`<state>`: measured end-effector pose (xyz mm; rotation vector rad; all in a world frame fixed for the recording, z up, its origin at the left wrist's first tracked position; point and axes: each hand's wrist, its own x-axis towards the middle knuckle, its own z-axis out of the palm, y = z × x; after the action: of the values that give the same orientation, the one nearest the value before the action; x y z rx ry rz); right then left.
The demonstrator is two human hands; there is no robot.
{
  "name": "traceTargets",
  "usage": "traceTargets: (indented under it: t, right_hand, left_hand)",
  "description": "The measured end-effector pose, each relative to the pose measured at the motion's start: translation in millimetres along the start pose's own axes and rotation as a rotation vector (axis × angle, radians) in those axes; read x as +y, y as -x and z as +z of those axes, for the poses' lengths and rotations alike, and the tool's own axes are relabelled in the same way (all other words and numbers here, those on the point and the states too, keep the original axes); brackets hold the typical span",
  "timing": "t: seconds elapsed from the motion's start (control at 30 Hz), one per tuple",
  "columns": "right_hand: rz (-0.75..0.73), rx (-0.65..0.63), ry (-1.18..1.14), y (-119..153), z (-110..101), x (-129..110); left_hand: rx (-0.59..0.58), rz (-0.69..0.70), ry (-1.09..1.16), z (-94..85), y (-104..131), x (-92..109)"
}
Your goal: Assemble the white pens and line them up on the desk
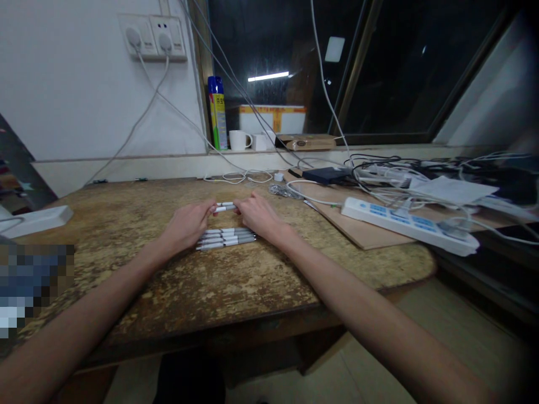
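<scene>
My left hand (189, 224) and my right hand (259, 216) are closed on opposite ends of what looks like a pair of white pens (225, 207), with only the middle stretch showing between the fingers. The held pens lie roughly level, just beyond a row of several white-and-grey pens (225, 238) placed side by side on the worn wooden table (236, 286). That row runs left to right between my wrists, and its ends come close to both hands. My fingers hide the tips of the held pens.
To the right, a white power strip (408, 224) and a brown board (353, 227) lie near tangled cables (379, 168). A dark flat box (326, 175) sits behind. On the sill stand a spray can (218, 115) and a white mug (240, 140). Another white strip (40, 221) is at left.
</scene>
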<state>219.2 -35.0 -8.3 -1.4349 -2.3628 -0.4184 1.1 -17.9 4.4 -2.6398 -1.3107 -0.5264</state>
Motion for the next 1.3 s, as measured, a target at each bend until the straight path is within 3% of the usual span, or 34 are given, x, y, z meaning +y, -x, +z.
traceTargets:
  t: [0.2, 0.4, 0.53, 0.67, 0.97, 1.13, 1.3]
  right_hand:
    - [-0.017, 0.005, -0.058, 2, 0, 5]
    - [0.005, -0.033, -0.447, 6, 0, 7]
    - [0.025, 0.013, -0.614, 5, 4, 5]
    - [-0.004, 0.085, -0.673, 3, 6, 5]
    - [0.069, 0.096, -0.815, 1, 7, 2]
    - [0.056, 0.184, -0.93, -1, 16, 4]
    - [0.095, 0.113, -0.924, 0, 10, 2]
  left_hand:
    - [0.001, 0.009, 0.133, 2.3, 3, -3]
    - [0.024, 0.083, 0.186, 4.1, 3, -11]
    - [0.025, 0.09, 0.227, 2.7, 3, -13]
    - [0.025, 0.086, 0.25, -1.1, 6, -11]
    - [0.05, 0.087, 0.246, -2.8, 6, -7]
    - [0.033, 0.087, 0.235, -2.3, 4, -5]
    - [0.036, 0.109, 0.244, -2.8, 4, -4]
